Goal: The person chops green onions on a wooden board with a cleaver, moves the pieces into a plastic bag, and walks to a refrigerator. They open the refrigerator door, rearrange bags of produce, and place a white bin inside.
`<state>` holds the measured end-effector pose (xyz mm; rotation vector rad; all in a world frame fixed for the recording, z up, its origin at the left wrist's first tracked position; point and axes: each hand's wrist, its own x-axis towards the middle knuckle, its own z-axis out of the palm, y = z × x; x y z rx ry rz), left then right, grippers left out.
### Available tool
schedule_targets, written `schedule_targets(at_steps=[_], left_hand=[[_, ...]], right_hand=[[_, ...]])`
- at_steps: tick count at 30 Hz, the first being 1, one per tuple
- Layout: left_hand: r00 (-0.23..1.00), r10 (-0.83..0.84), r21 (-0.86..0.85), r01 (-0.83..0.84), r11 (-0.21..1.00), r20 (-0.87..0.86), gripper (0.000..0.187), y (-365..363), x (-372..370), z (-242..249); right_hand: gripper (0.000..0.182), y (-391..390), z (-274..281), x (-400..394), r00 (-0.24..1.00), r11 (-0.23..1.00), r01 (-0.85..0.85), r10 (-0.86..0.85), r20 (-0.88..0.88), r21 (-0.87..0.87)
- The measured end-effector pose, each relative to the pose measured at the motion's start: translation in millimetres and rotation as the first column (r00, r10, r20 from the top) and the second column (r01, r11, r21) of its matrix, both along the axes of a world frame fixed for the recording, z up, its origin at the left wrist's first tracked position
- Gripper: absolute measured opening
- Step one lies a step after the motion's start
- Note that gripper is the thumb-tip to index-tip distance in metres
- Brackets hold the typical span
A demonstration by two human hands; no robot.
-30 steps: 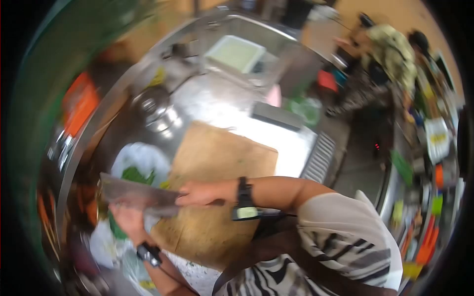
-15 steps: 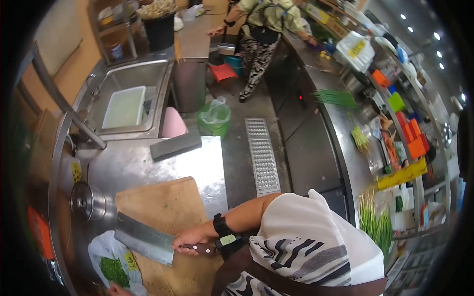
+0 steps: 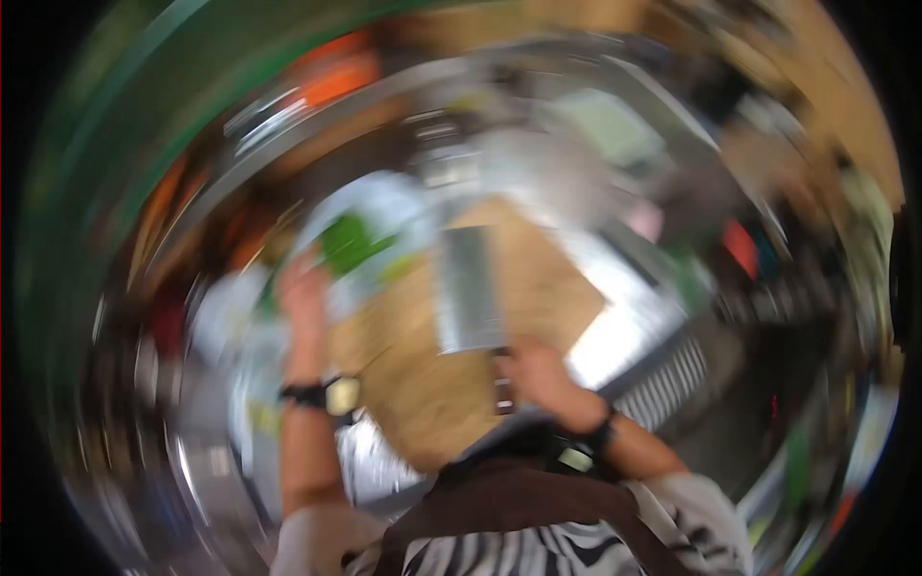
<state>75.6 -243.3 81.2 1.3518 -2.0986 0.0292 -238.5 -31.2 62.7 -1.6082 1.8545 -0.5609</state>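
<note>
Since the earlier frame, the broad grey steel cleaver w/ dark brown handle has been brought from beside the greens to over the mid-part of the tan wooden board; the left grip, then barely in view, has been moved up to the bag. Cleaver's handle is wrapped tightly by the right grip, blade pointed toward the surface's far side, prob. so it's kept off the other hand. Whether blade is resting or raised can't be told (blur). Left grip's fingers are stretched out at the near rim of the whitish plastic bag; whether anything's held can't be told. Bright green leafy bits are contained in the bag, laid just left of the board on the shiny steel surface, presumably for easy reach. Board is set by surface's near edge, presumably for close standing.
</note>
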Motion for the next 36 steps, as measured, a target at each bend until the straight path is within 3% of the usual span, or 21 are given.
schedule_targets(at_steps=[1, 2, 3, 4, 5, 7, 8, 10, 12, 14, 16, 18, 20, 23, 25, 27, 29, 30, 31, 33, 36], left_hand=[[0.97, 0.239, 0.397, -0.198, 0.896, -0.056, 0.032, 27.2, -20.1, 26.9], [0.995, 0.065, 0.094, -0.058, 0.994, -0.073, 0.037, 51.8, -16.1, 10.9], [0.98, 0.189, -0.074, -0.185, 0.98, 0.064, 0.045, 75.4, -25.1, 2.0], [0.967, 0.186, -0.027, -0.184, 0.983, 0.173, 0.076, 99.6, -20.2, -6.4], [0.967, 0.216, 0.042, -0.223, 0.974, 0.135, 0.076, 125.4, -22.5, 7.0], [0.894, 0.367, 0.143, -0.341, 0.929, -0.256, 0.065, 181.4, -20.4, 18.6], [0.851, 0.459, 0.159, -0.431, 0.888, -0.254, 0.065, 213.1, -13.9, 18.6], [0.666, 0.638, 0.606, -0.338, 0.72, -0.387, 0.046, 274.0, -6.9, 20.0], [0.681, 0.691, 0.69, -0.379, 0.617, -0.244, 0.036, 345.9, 0.6, 6.7], [0.662, 0.744, 0.649, -0.526, 0.549, -0.093, 0.031, 413.6, 4.9, -36.4], [0.553, 0.832, 0.632, -0.663, 0.401, 0.051, 0.032, 485.9, 5.4, -73.3], [0.325, 0.93, 0.83, -0.556, 0.042, 0.171, 0.038, 539.0, 4.3, -56.3], [0.169, 0.972, 0.885, -0.461, -0.069, 0.164, 0.046, 588.6, 0.1, -55.6], [-0.019, 0.999, 0.831, -0.554, -0.053, 0.051, 0.049, 648.2, -9.0, -71.4], [-0.055, 0.998, 0.775, -0.631, -0.041, 0.009, 0.049, 679.3, -3.6, -82.5], [-0.07, 0.997, 0.712, -0.702, -0.03, -0.028, 0.049, 706.8, 12.5, -89.5], [-0.22, 0.973, 0.759, -0.645, -0.089, -0.073, 0.054, 734.6, 38.0, -89.3], [-0.292, 0.955, 0.831, -0.545, -0.116, -0.058, 0.058, 747.0, 53.8, -87.1], [-0.29, 0.955, 0.834, -0.54, -0.109, -0.063, 0.058, 757.9, 67.4, -84.8], [-0.362, 0.928, 0.859, -0.499, -0.114, -0.087, 0.059, 779.4, 97.4, -79.1], [-0.312, 0.948, 0.845, -0.522, -0.111, -0.068, 0.057, 809.0, 139.2, -90.4]], right_hand=[[0.019, 2.0, 6.7, -7.2, 0.992, 0.996, -0.08, 0.084, 0.097, -0.045], [0.023, 1.1, 2.7, -14.4, 0.956, 0.976, -0.173, 0.199, 0.216, -0.133], [0.022, 2.3, 11.7, -14.9, 0.93, 0.962, -0.23, 0.262, 0.259, -0.149], [0.021, 6.5, 1.5, -15.9, 0.897, 0.966, -0.234, 0.257, 0.359, -0.107], [0.021, 8.8, -6.6, -19.9, 0.868, 0.973, -0.226, 0.221, 0.444, -0.042], [0.02, 18.3, -5.1, -14.9, 0.778, 0.901, -0.431, 0.345, 0.525, 0.046], [0.02, 20.0, -4.2, -12.6, 0.749, 0.87, -0.477, 0.325, 0.578, 0.128], [0.02, 24.3, -9.9, 0.6, 0.671, 0.727, -0.67, 0.505, 0.543, 0.151], [0.021, 35.0, -5.0, 24.0, 0.532, 0.535, -0.83, 0.675, 0.512, 0.158], [0.022, 39.6, 3.4, 56.8, 0.413, 0.398, -0.907, 0.77, 0.486, 0.14], [0.022, 44.7, 8.1, 88.9, 0.286, 0.251, -0.958, 0.824, 0.489, 0.138], [0.022, 54.0, 16.7, 126.1, 0.202, 0.168, -0.979, 0.864, 0.461, 0.115], [0.022, 68.0, 15.7, 161.6, 0.118, 0.086, -0.992, 0.892, 0.436, 0.093], [0.023, 100.0, 0.8, 216.5, 0.081, 0.027, -0.993, 0.854, 0.515, 0.111], [0.023, 128.8, 0.3, 260.3, -0.019, -0.125, -0.98, 0.832, 0.555, 0.153], [0.023, 160.9, 7.7, 306.4, -0.105, -0.19, -0.974, 0.857, 0.504, 0.121], [0.02, 192.5, 11.9, 354.2, -0.264, -0.373, -0.894, 0.887, 0.379, 0.247], [0.021, 208.4, 12.9, 376.1, -0.276, -0.395, -0.883, 0.874, 0.401, 0.254], [0.025, 223.6, 8.3, 395.4, -0.245, -0.385, -0.894, 0.848, 0.471, 0.228], [0.026, 251.3, 16.9, 436.7, -0.266, -0.403, -0.876, 0.863, 0.43, 0.267], [0.026, 284.7, 21.0, 492.3, -0.332, -0.436, -0.874, 0.859, 0.39, 0.216]])
